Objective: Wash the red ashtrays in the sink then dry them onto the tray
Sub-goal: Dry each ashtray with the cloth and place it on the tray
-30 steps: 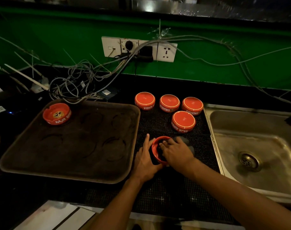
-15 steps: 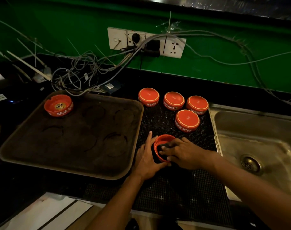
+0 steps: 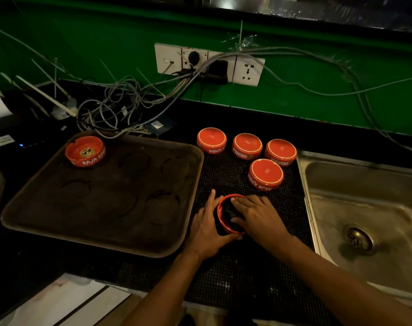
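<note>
Beside the sink point(image 3: 364, 208), the tray point(image 3: 101, 234) carries one dried ashtray point(image 3: 85, 150). Between them, a second ashtray point(image 3: 220, 216) remains gripped by left-hand fingers point(image 3: 212, 201) curled round it; the right hand point(image 3: 256, 215) has kept wiping inside, fingers pressed together. Drying is judged unfinished.

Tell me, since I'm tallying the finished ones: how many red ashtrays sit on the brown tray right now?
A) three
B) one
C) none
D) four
B: a single upright ashtray sits in the far-left corner of the tray; four more lie upside down on the black mat, and one is between the left hand and right hand.
</note>
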